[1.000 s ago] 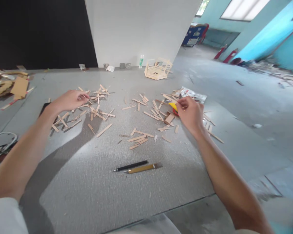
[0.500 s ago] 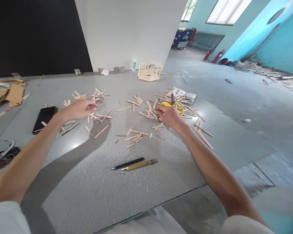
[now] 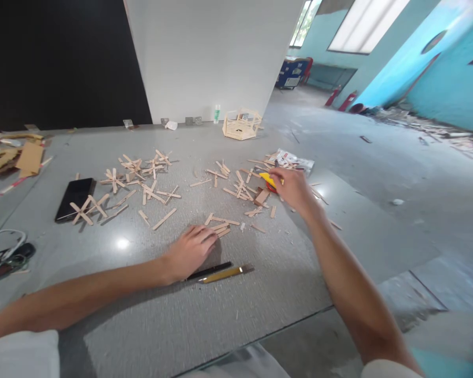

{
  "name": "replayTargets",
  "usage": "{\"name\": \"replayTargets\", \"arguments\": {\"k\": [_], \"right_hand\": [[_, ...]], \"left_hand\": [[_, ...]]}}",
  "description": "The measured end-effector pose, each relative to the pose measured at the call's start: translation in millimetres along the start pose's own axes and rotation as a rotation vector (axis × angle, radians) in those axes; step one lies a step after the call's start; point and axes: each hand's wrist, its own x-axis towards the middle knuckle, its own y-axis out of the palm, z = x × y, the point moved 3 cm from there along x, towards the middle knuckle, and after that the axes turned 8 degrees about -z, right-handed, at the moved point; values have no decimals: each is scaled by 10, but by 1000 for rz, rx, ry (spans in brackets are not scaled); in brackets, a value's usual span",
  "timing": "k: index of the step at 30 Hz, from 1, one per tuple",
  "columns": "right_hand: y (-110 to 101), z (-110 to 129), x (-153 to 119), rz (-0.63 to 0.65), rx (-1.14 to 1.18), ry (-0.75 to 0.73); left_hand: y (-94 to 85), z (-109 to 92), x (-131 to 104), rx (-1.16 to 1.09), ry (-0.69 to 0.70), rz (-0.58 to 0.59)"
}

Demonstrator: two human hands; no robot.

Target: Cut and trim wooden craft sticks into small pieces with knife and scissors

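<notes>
My left hand [image 3: 193, 251] rests low over the middle of the table, its fingers bent and pressed together over the left ends of a few flat wooden craft sticks [image 3: 223, 230]. What lies under the fingertips is hidden. Just below it are a black pen [image 3: 216, 269] and a yellow-brown cutter-like tool [image 3: 223, 274]. Farther right, my right hand [image 3: 294, 190] closes its fingers on a yellow-handled tool [image 3: 266, 178], perhaps scissors, mostly covered by the hand. Beside that tool are a brown block [image 3: 262, 196] and several loose craft sticks [image 3: 240, 186].
Glued craft-stick crosses [image 3: 113, 179] lie at the left by a black phone [image 3: 75, 199]. A stick-built hexagonal frame [image 3: 242, 126] and a glue stick [image 3: 216, 114] stand at the back. A plastic packet [image 3: 294, 160] lies at the right, cardboard scraps [image 3: 29, 157] at far left.
My left hand has come from above the stick crosses at the left to the sticks in the middle. My right hand has shifted a little right onto the yellow-handled tool.
</notes>
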Motion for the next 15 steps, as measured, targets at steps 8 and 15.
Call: {"name": "replayTargets", "arguments": {"k": [8,15], "right_hand": [[130,325,-74,100,3,-68],[16,-64,-141,49,-59,21]], "left_hand": [[-59,132,-1,-109,-165,-105],[-53,113,-14,-112,-159,-147]]}}
